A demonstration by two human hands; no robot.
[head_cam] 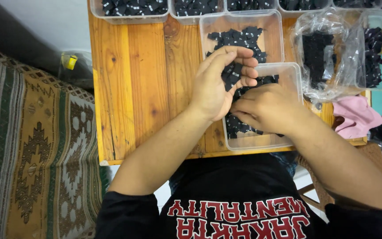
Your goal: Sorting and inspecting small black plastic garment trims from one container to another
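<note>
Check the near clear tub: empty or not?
Not empty: near clear tub holds small black labels under both hands; some floor shows bare.

Wearing a black short-sleeved T-shirt [239,199], sleeves ending above the elbows. Showing large red block lettering with thin white outlines across the chest, appearing upside down in the head view. Leaving both forearms bare. Wearing no rings, watch or gloves on left hand [219,84] or right hand [268,108].

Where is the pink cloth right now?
In the head view, the pink cloth lies at the table's right edge, below the crumpled clear plastic bag, right of the right hand.
</note>
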